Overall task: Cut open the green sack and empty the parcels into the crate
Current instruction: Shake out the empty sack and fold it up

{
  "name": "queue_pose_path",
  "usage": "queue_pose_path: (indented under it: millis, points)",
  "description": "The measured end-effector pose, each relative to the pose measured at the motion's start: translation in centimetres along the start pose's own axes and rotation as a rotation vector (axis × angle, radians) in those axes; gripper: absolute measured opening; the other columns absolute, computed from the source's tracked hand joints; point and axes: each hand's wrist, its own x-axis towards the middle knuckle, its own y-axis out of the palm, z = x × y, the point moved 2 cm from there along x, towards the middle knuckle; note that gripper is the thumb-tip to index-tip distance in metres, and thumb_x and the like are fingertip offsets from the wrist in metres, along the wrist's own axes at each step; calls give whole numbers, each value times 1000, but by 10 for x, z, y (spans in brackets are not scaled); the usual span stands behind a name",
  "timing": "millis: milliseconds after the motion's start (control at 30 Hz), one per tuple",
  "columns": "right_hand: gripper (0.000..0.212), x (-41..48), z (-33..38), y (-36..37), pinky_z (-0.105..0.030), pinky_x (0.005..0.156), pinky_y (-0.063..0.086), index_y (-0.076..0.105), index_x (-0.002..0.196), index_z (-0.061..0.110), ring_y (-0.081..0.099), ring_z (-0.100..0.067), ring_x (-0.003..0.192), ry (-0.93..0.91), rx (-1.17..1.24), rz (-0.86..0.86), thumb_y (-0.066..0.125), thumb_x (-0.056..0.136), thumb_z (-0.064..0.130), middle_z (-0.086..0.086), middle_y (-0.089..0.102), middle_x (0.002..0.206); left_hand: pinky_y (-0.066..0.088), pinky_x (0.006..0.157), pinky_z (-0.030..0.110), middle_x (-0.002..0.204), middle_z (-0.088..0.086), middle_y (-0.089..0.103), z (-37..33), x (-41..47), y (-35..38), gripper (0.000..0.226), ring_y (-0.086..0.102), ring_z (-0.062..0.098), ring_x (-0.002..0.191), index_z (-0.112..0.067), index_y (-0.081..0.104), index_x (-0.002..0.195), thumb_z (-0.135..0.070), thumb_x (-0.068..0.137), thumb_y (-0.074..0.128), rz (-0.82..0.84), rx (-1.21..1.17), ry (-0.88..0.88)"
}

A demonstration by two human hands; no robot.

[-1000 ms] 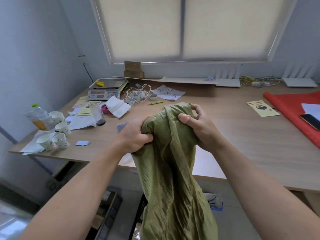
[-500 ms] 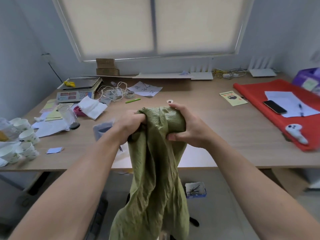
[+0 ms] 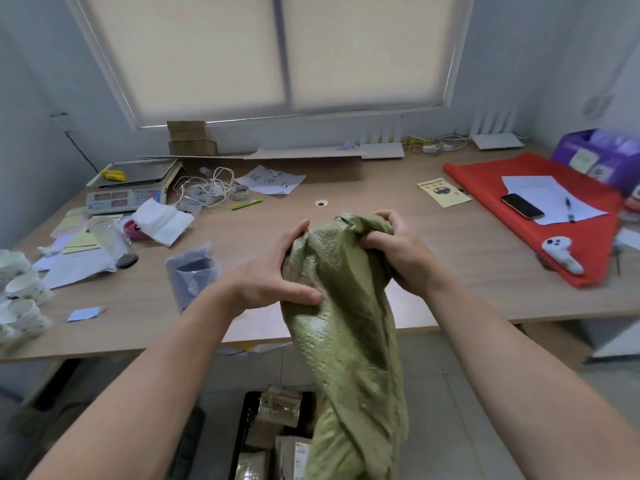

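Note:
The green woven sack hangs limp in front of the table's near edge, bunched at its top. My left hand clutches the bunched top from the left, fingers pressed into the fabric. My right hand grips the same top from the right. Below, on the floor, a black crate holds brown and tan parcels; the sack's lower end hangs over its right part and hides it.
A wooden table stretches ahead. On its left lie a scale, paper cups, papers and a grey plastic bag. A red cloth with a phone, paper and white controller covers the right.
The view has swung right and tilted down, bringing the crate with parcels into sight. Both hands keep their hold and have gathered the sack's top further.

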Motion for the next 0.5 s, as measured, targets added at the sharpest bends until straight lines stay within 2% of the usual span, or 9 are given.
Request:
queue_pose_path:
  millis: [33, 100, 167, 233, 300, 367, 433, 500]
  points:
    - [37, 1, -1, -1, -36, 71, 53, 51, 115, 11, 64, -21, 78, 21, 51, 0, 63, 82, 1, -11, 61, 93, 46, 97, 20, 129, -25, 47, 1, -1, 1, 124, 56, -8, 113, -42, 23, 149, -35, 47, 93, -8, 44, -17]
    - [30, 0, -2, -2, -35, 66, 56, 52, 119, 8, 67, -22, 74, 71, 155, 31, 55, 91, -2, -12, 64, 92, 46, 102, 30, 127, -19, 54, 1, -2, -2, 102, 57, 2, 116, -47, 34, 141, -21, 56, 84, -100, 72, -14]
    - [30, -2, -3, 0, -31, 62, 59, 53, 125, 4, 69, -21, 72, 94, 198, 59, 54, 95, 2, -11, 67, 91, 49, 99, 34, 122, -3, 63, 0, -2, -5, 81, 61, 14, 113, -37, 49, 132, -8, 61, 75, -166, -65, 6]
    - [40, -2, -3, 2, -31, 68, 61, 50, 133, 3, 71, -20, 80, 93, 172, 76, 60, 96, 13, -10, 69, 101, 52, 93, 38, 114, 12, 67, 0, -3, -7, 63, 64, 24, 106, -21, 58, 124, 1, 66, 64, -193, -248, 3]
    - [71, -1, -4, 2, -40, 88, 59, 39, 146, 21, 67, -23, 107, 62, 53, 111, 72, 84, 34, -10, 58, 131, 57, 74, 36, 90, 15, 70, -5, -4, -8, 41, 68, 27, 83, -9, 63, 105, 7, 69, 54, -260, -370, -21]
    - [98, -4, 0, 2, -51, 105, 46, 24, 148, 51, 44, -26, 136, -50, -176, 170, 78, 66, 48, -2, 33, 154, 51, 49, 26, 60, 9, 62, -8, -4, -10, 22, 60, 25, 56, -6, 57, 80, 12, 76, 46, -370, -399, -83]
    - [108, -10, 6, 6, -54, 116, 30, 18, 142, 67, 20, -20, 149, -172, -306, 254, 82, 57, 46, 8, 19, 160, 44, 45, 24, 55, 10, 52, -8, -3, -14, 21, 51, 25, 49, -7, 50, 72, 11, 77, 42, -432, -419, -144]
    - [111, -13, 9, 13, -51, 119, 26, 20, 139, 70, 20, -15, 150, -220, -341, 305, 86, 54, 40, 10, 23, 158, 42, 52, 28, 62, 11, 48, -10, -3, -17, 11, 49, 25, 53, -7, 49, 73, 1, 65, 47, -429, -447, -165]
